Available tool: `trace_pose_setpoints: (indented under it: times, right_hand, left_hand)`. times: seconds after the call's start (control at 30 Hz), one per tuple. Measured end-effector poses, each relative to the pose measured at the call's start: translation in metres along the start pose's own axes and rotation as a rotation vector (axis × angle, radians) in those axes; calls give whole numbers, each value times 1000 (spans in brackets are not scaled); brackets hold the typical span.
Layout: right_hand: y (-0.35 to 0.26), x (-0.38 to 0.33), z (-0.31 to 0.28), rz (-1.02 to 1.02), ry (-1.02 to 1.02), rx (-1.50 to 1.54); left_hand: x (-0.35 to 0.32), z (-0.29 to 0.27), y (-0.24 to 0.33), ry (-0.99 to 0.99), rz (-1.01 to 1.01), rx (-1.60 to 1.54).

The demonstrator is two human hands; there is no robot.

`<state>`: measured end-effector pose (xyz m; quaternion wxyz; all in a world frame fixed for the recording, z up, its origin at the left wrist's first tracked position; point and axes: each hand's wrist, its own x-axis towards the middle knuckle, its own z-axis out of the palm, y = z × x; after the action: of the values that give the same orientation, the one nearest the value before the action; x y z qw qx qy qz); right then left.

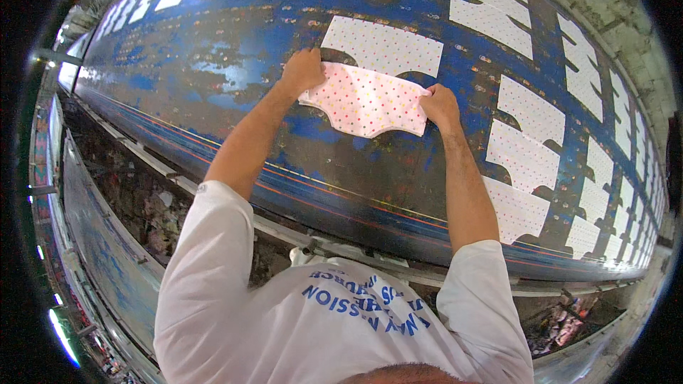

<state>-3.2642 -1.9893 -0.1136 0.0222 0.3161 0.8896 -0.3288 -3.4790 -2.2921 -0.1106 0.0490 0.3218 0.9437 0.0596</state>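
Stretching between left hand (302, 70), right hand (440, 107), dotted cloth piece (366, 102), seemingly pinched

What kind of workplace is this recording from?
Probably a textile printing workshop: a long blue paint-stained table carries rows of white dotted cut fabric pieces, and both hands, left hand and right hand, hold a pink dotted piece on it.

A cut piece of pale pink fabric (366, 102), dotted all over in small coloured spots, lay flat against the worn blue surface (235, 50). Its lower edge was scalloped with curved cut-outs. The left hand (304, 70) gripped its upper left corner and the right hand (439, 105) its right edge, stretching it between them.
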Motion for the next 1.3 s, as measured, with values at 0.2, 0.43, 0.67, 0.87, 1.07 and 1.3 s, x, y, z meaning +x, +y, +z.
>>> trace_pose_setpoints:
  times: [0.2, 0.43, 0.67, 0.87, 1.07, 1.3]
  right_hand:
    - [2, 1, -1, 30, -70, 74]
    - [-7, -21, 10, -22, 165, 5]
    - [-10, -47, 5, -217, 157, 70]
    - [-9, -14, -46, 29, -146, 610]
    - [-23, 88, -55, -35, 180, 159]
    - [-28, 132, -25, 92, 182, -227]
  left_hand:
    - [-7, -12, 18, 4, -30, 58]
    - [2, 3, 5, 19, 105, 150]
    - [-7, -1, -18, 55, 205, -187]
    - [37, -71, -44, -121, 158, -799]
    - [137, -42, -27, -26, 148, -430]
    - [165, -1, -25, -20, 42, -219]
